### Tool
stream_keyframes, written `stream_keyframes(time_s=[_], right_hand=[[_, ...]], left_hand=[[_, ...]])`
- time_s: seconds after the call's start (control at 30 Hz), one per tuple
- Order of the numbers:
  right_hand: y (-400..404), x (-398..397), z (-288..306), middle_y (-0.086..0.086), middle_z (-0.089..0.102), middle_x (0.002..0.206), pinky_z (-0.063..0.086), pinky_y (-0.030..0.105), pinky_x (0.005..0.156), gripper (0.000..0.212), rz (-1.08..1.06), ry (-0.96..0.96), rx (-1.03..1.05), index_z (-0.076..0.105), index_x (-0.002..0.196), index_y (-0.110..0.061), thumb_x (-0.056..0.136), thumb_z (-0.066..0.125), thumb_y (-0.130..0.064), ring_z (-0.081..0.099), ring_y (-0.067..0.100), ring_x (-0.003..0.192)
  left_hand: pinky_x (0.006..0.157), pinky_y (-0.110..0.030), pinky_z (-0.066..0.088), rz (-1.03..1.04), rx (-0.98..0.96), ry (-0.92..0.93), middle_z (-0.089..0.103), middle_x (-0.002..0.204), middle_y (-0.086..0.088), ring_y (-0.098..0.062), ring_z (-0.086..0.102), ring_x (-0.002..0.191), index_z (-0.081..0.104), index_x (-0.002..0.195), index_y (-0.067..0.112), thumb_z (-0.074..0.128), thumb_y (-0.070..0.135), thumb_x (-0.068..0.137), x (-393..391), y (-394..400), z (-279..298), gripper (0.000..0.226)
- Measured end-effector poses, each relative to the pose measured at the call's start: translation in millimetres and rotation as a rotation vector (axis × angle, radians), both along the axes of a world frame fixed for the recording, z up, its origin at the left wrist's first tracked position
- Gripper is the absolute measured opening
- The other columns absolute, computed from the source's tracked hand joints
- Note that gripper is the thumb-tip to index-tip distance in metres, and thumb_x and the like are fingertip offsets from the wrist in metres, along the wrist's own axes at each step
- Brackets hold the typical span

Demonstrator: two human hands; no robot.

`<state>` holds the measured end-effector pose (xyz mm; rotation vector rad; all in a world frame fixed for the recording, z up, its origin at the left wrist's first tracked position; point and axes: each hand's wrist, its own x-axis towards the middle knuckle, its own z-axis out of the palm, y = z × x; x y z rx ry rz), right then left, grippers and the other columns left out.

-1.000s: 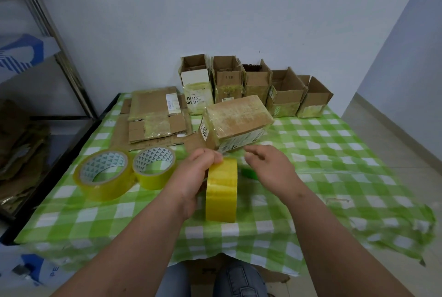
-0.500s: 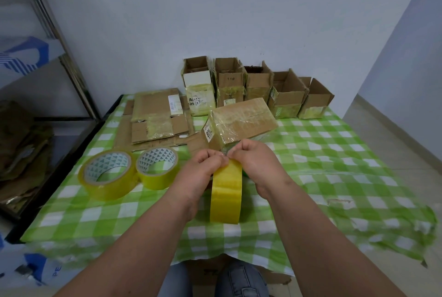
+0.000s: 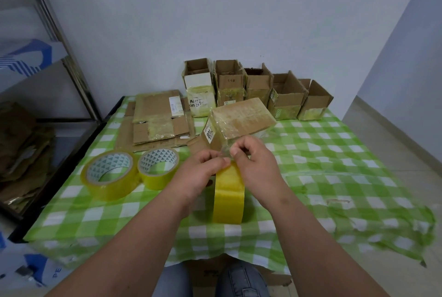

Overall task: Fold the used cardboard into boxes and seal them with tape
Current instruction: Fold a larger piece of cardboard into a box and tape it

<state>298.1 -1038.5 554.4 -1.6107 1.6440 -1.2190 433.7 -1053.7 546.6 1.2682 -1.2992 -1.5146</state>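
1. your left hand grips the upright yellow tape roll.
2. your right hand pinches its loose end just before the taped box.
3. two spare rolls lie left on the worktop.

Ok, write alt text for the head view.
Left hand holds an upright yellow tape roll while the right hand pinches its free end, before a closed box on a green checked table.

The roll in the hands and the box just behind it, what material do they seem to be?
Held roll: glossy yellow translucent film, likely plastic packing tape; it shines along its band. Box behind it: brown matte cardboard under shiny wrinkled clear tape, with a white printed label.
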Motion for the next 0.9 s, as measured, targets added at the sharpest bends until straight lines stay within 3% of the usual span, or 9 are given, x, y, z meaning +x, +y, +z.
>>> stream_keyframes(time_s=[0.13, 0.23, 0.3, 0.47, 0.63, 0.67, 0.73, 0.77, 0.9], right_hand=[[0.0, 0.3, 2.0, -0.014, 0.058, 0.083, 0.041, 0.044, 0.097, 0.029, 0.003, 0.143, -0.046, 0.05, 0.073, -0.037, 0.098, 0.055, -0.022, 0.052, 0.002, 0.087], [-1.6, -1.0, 2.7, -0.012, 0.06, 0.075, 0.046, 0.031, 0.076, 0.023, 0.004, -0.042, 0.02, 0.058, 0.077, -0.031, 0.098, 0.056, -0.021, 0.053, 0.005, 0.072], [-0.7, -2.3, 3.3, -0.012, 0.062, 0.074, 0.044, 0.023, 0.065, 0.02, 0.007, -0.187, 0.069, 0.063, 0.079, -0.025, 0.097, 0.058, -0.019, 0.052, 0.001, 0.065], [0.2, -2.8, 3.9, -0.011, 0.067, 0.071, 0.048, 0.016, 0.064, 0.015, 0.023, -0.312, 0.074, 0.07, 0.081, -0.017, 0.094, 0.064, -0.014, 0.058, -0.001, 0.066], [2.1, -2.9, 2.8, -0.007, 0.07, 0.073, 0.05, 0.02, 0.071, 0.008, 0.028, -0.349, 0.085, 0.072, 0.091, -0.018, 0.092, 0.067, -0.012, 0.064, 0.001, 0.072], [1.9, -2.5, 2.9, -0.005, 0.069, 0.075, 0.05, 0.022, 0.077, 0.016, 0.031, -0.362, 0.093, 0.07, 0.105, -0.018, 0.091, 0.067, -0.012, 0.066, 0.003, 0.077], [0.8, -3.3, 3.9, -0.005, 0.064, 0.073, 0.048, 0.02, 0.084, 0.051, 0.049, -0.39, 0.105, 0.05, 0.138, -0.019, 0.091, 0.068, -0.011, 0.067, 0.004, 0.083], [1.0, -4.0, 5.3, -0.006, 0.062, 0.07, 0.047, 0.018, 0.083, 0.06, 0.054, -0.379, 0.095, 0.042, 0.144, -0.02, 0.091, 0.068, -0.011, 0.067, 0.002, 0.081], [4.6, -1.7, 9.1, -0.014, 0.063, 0.079, 0.048, 0.019, 0.082, 0.055, 0.02, -0.192, 0.02, 0.046, 0.138, -0.026, 0.089, 0.071, -0.018, 0.063, -0.004, 0.081]], left_hand=[[0.089, -0.042, 0.049, 0.026, -0.022, -0.039, 0.07, 0.087, 0.002, -0.02, 0.064, 0.09, 0.068, 0.091, 0.022, 0.075, 0.037, 0.076, 2.4, -0.9, 0.3, 0.022], [0.079, -0.029, 0.05, 0.095, -0.083, -0.074, 0.069, 0.1, 0.001, -0.015, 0.065, 0.092, 0.059, 0.108, 0.021, 0.077, 0.028, 0.082, 0.9, 0.0, 5.7, 0.033], [0.074, -0.024, 0.05, 0.133, -0.226, -0.117, 0.066, 0.103, 0.001, -0.011, 0.065, 0.093, 0.05, 0.113, 0.026, 0.076, 0.017, 0.084, 0.2, 3.1, 11.1, 0.04], [0.064, -0.013, 0.044, 0.081, -0.489, -0.311, 0.061, 0.089, 0.001, -0.009, 0.057, 0.078, 0.055, 0.1, 0.039, 0.071, 0.01, 0.086, 0.2, 4.8, 14.7, 0.037], [0.056, -0.012, 0.041, 0.097, -0.446, -0.36, 0.059, 0.075, 0.008, -0.004, 0.051, 0.066, 0.069, 0.09, 0.03, 0.07, 0.016, 0.087, -1.8, 1.8, 16.3, 0.015], [0.055, -0.012, 0.041, 0.112, -0.425, -0.384, 0.06, 0.074, 0.009, -0.005, 0.053, 0.066, 0.07, 0.09, 0.028, 0.071, 0.019, 0.087, -2.1, 1.0, 17.3, 0.009], [0.053, -0.014, 0.039, 0.13, -0.401, -0.42, 0.062, 0.072, 0.01, -0.004, 0.053, 0.064, 0.072, 0.088, 0.023, 0.072, 0.023, 0.087, -2.5, -0.2, 19.4, 0.001], [0.052, -0.014, 0.037, 0.132, -0.4, -0.43, 0.061, 0.069, 0.012, -0.002, 0.052, 0.062, 0.072, 0.086, 0.023, 0.073, 0.024, 0.087, -2.5, -0.6, 19.6, 0.002], [0.053, -0.018, 0.037, 0.144, -0.411, -0.458, 0.062, 0.067, 0.011, -0.004, 0.053, 0.062, 0.07, 0.078, 0.022, 0.069, 0.022, 0.09, -3.2, 0.6, 20.9, 0.012]])
